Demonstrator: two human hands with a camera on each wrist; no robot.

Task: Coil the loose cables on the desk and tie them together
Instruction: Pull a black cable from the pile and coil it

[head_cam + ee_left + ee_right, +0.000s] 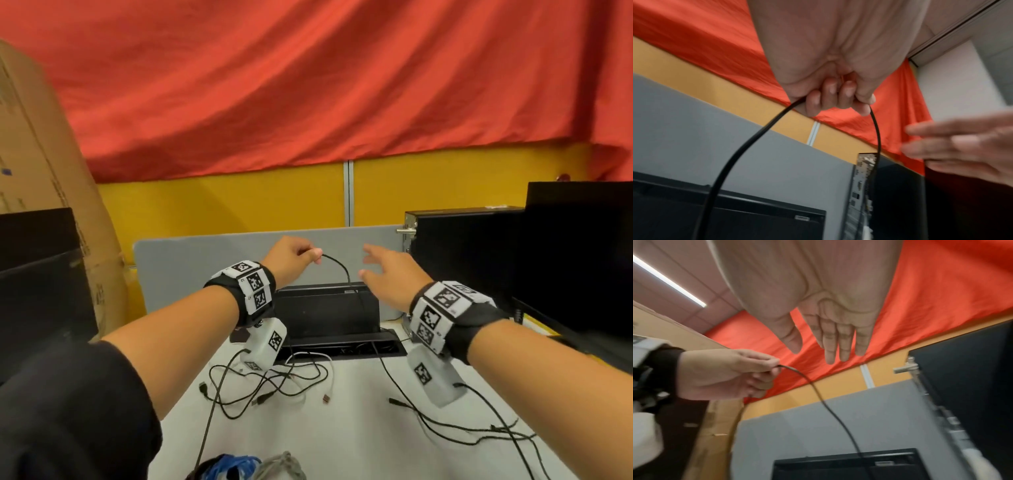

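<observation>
My left hand (301,255) is raised above the desk and pinches a thin black cable (344,274). The cable (740,155) hangs from my curled fingers (830,95) in two strands. One strand (830,408) drops toward the black box at the desk's back. My right hand (383,270) hovers just to the right of the lifted cable, fingers (838,340) straight and spread, holding nothing. More loose black and white cables (274,380) lie tangled on the white desk (342,428) below my left wrist. Other black cables (462,428) trail across the desk on the right.
A black box (325,308) with a cable slot stands at the desk's back, before a grey divider (205,260). A computer case and monitor (548,260) stand on the right, cardboard (44,171) and a dark monitor on the left. A blue and grey cable bundle (250,466) lies at the near edge.
</observation>
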